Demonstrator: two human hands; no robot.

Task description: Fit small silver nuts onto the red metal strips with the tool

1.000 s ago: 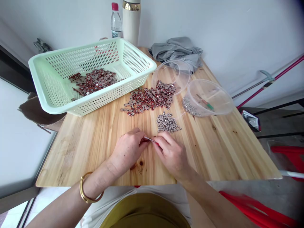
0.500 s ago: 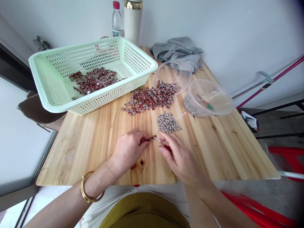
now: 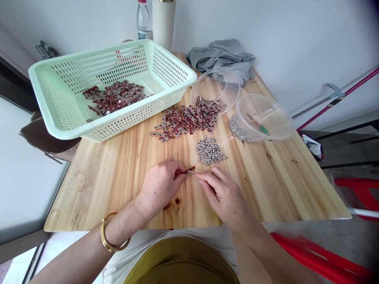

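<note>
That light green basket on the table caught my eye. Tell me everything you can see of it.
The light green basket is rectangular, open-topped and plastic by its look, with a smooth rim and walls pierced by rows of small holes. It stands upright on the wooden table, toward the far left. Dark red strips with metallic spots lie heaped inside, part of its floor showing. Neither the left hand nor the right hand touches it.

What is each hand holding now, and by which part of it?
The left hand pinches a small flat reddish-brown strip by its left end. The right hand grips a thin silvery tool just behind its exposed tip; the rest is hidden.
</note>
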